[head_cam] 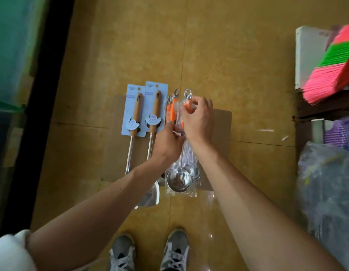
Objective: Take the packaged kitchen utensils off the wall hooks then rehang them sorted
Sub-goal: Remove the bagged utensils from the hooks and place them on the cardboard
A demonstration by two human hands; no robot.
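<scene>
Orange-handled bagged ladle (pixel 178 180), right grip (pixel 197 118) pinching its top, left grip (pixel 167 141) pinching it lower down

No text could be read. Small print is seen along the top edge of the left blue card (pixel 130 106) and of the right blue card (pixel 163 90), but it is blurred to pale marks. A grey strip on each card (beside the handle top) is likewise illegible. White figures are carried by the left badge (pixel 133 123) and the right badge (pixel 153 119); no letters are resolved. Nothing legible is noted on the clear bag (pixel 186 153).
</scene>
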